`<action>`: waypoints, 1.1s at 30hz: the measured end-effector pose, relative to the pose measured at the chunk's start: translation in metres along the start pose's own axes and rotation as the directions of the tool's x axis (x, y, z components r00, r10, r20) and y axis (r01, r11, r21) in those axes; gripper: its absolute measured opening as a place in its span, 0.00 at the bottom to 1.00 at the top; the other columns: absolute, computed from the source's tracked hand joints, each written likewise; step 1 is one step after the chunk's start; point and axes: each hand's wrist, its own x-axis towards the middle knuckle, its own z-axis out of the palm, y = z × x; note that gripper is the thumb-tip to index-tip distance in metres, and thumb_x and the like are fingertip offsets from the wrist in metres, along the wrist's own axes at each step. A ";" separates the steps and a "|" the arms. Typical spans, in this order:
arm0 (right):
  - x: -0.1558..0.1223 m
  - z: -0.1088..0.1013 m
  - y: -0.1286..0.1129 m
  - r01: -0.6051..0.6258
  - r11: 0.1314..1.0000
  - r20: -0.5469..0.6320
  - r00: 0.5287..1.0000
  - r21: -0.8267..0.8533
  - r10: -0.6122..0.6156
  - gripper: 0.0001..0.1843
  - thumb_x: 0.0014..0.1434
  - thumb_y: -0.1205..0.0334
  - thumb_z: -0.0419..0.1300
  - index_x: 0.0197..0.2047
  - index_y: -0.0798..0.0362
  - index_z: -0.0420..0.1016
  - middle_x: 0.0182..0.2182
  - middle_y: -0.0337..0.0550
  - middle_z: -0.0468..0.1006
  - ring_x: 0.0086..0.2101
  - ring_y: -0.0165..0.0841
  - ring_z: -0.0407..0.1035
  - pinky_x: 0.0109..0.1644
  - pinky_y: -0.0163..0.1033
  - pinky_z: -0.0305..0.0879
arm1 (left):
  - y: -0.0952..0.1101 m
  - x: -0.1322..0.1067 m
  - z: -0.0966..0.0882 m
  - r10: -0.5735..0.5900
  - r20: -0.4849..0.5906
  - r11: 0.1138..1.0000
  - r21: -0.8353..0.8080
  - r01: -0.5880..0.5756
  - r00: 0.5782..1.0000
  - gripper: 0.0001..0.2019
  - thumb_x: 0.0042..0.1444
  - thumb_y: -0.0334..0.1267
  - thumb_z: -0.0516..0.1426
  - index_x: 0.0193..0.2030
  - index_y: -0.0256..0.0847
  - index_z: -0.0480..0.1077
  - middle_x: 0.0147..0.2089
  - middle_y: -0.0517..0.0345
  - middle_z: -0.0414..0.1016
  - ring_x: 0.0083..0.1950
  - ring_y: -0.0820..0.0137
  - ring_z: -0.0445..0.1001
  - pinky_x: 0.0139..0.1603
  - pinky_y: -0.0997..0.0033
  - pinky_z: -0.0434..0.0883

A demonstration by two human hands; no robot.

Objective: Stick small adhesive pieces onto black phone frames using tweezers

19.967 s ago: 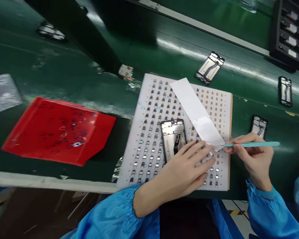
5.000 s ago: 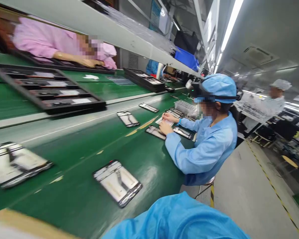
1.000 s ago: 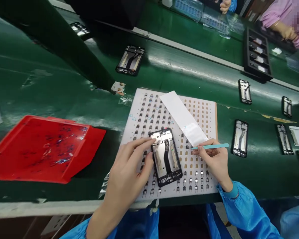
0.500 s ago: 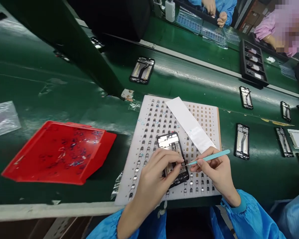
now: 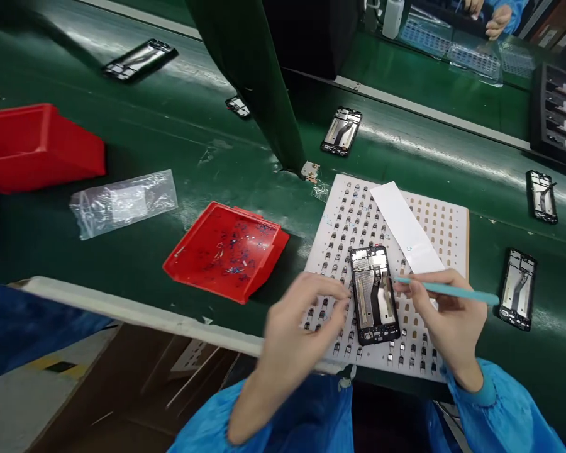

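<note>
A black phone frame (image 5: 375,296) with a flex cable lies on a white foam board (image 5: 342,189) holding rows of small dark parts. My right hand (image 5: 453,314) grips turquoise tweezers (image 5: 462,290), with their tip over the right edge of the frame. My left hand (image 5: 304,321) is just left of the frame, its thumb and index finger pinched together. Whatever they hold, if anything, is too small to make out. A white paper strip (image 5: 408,223) lies across the board beyond my right hand.
Left of the board is a red bin (image 5: 264,277) with small scraps. Beyond it lie a clear plastic bag (image 5: 127,201) and another red bin (image 5: 75,145). A green post (image 5: 268,94) rises behind. More phone frames (image 5: 517,289) lie around; a co-worker's hand (image 5: 499,22) shows across the bench.
The view has swung left, bringing in the second red bin. My left hand has drawn off the phone frame to its left, uncovering it. The tweezers stay in my right hand.
</note>
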 end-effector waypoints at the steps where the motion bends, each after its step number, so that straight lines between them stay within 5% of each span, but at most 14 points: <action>1: 0.011 0.000 0.002 -0.018 1.000 0.043 0.999 -0.013 0.019 0.04 0.67 0.66 0.72 0.43 0.47 0.84 0.35 0.42 0.89 0.37 0.41 0.88 0.37 0.41 0.89 | 0.000 -0.001 -0.016 -0.027 -0.074 0.998 0.049 0.031 0.997 0.06 0.66 0.31 0.61 0.40 0.47 0.76 0.41 0.63 0.82 0.44 0.68 0.80 0.43 0.64 0.75; 4: 0.043 0.002 0.013 -0.101 0.995 0.183 0.978 -0.020 0.103 0.04 0.67 0.61 0.72 0.40 0.49 0.83 0.34 0.44 0.89 0.37 0.42 0.88 0.39 0.42 0.89 | -0.006 0.002 -0.063 -0.127 -0.382 0.943 0.239 0.231 0.915 0.01 0.64 0.39 0.63 0.41 0.50 0.76 0.43 0.65 0.82 0.44 0.64 0.81 0.48 0.57 0.76; 6: 0.057 0.005 0.022 -0.149 0.989 0.209 0.966 -0.020 0.149 0.07 0.66 0.57 0.72 0.39 0.50 0.81 0.34 0.45 0.88 0.37 0.43 0.88 0.40 0.43 0.89 | -0.016 0.006 -0.085 -0.115 -0.496 0.855 0.392 0.340 0.861 0.05 0.67 0.41 0.58 0.42 0.52 0.76 0.44 0.65 0.81 0.47 0.61 0.80 0.50 0.52 0.75; 10: 0.063 0.010 0.031 -0.183 0.981 0.210 0.958 -0.063 0.192 0.11 0.65 0.53 0.73 0.39 0.51 0.81 0.35 0.47 0.89 0.39 0.45 0.88 0.42 0.46 0.90 | -0.039 0.016 -0.098 0.013 -0.412 0.806 0.543 0.234 0.911 0.15 0.63 0.33 0.48 0.38 0.49 0.76 0.43 0.64 0.79 0.51 0.61 0.79 0.52 0.50 0.74; 13: 0.062 0.011 0.031 -0.193 0.979 0.212 0.956 -0.072 0.204 0.11 0.65 0.53 0.72 0.40 0.51 0.81 0.35 0.47 0.89 0.38 0.44 0.88 0.43 0.47 0.90 | -0.036 0.021 -0.085 0.097 -0.328 0.872 0.482 0.078 0.940 0.11 0.58 0.30 0.53 0.37 0.45 0.76 0.40 0.62 0.79 0.44 0.63 0.79 0.45 0.56 0.74; 17: 0.063 0.012 0.030 -0.199 0.976 0.231 0.949 -0.083 0.213 0.09 0.65 0.55 0.72 0.40 0.51 0.81 0.35 0.46 0.89 0.37 0.43 0.88 0.42 0.47 0.89 | -0.018 0.030 -0.049 0.136 -0.075 0.943 0.315 -0.106 0.988 0.08 0.68 0.31 0.56 0.41 0.44 0.77 0.39 0.60 0.80 0.40 0.66 0.78 0.39 0.63 0.75; 21: 0.065 0.012 0.032 -0.219 0.972 0.223 0.946 -0.085 0.233 0.09 0.65 0.56 0.72 0.40 0.51 0.80 0.35 0.46 0.89 0.36 0.42 0.88 0.42 0.46 0.89 | -0.022 0.043 -0.007 0.180 0.175 0.955 0.207 -0.215 0.968 0.10 0.73 0.31 0.54 0.49 0.40 0.78 0.42 0.56 0.83 0.42 0.68 0.81 0.41 0.68 0.77; 24: 0.064 0.012 0.033 -0.213 0.972 0.232 0.945 -0.097 0.230 0.08 0.65 0.56 0.71 0.40 0.50 0.80 0.34 0.45 0.89 0.37 0.42 0.88 0.43 0.45 0.89 | -0.036 0.051 0.017 0.266 0.313 0.887 0.291 -0.359 0.912 0.13 0.75 0.31 0.52 0.57 0.35 0.77 0.43 0.53 0.83 0.42 0.65 0.80 0.41 0.65 0.77; 29: 0.062 0.013 0.032 -0.177 0.976 0.229 0.952 -0.127 0.203 0.07 0.66 0.57 0.71 0.41 0.50 0.80 0.34 0.44 0.89 0.37 0.41 0.88 0.41 0.44 0.89 | -0.051 0.055 0.033 0.391 0.422 0.626 0.530 -0.572 0.818 0.15 0.75 0.29 0.52 0.61 0.29 0.75 0.38 0.52 0.79 0.39 0.63 0.76 0.39 0.65 0.72; 33: 0.058 0.005 0.027 -0.148 0.985 0.169 0.972 -0.089 0.162 0.08 0.67 0.55 0.72 0.41 0.49 0.81 0.36 0.44 0.89 0.38 0.42 0.88 0.42 0.44 0.89 | -0.049 0.051 0.036 0.392 0.447 0.564 0.574 -0.594 0.804 0.16 0.76 0.30 0.51 0.64 0.30 0.72 0.40 0.52 0.80 0.40 0.64 0.76 0.40 0.64 0.72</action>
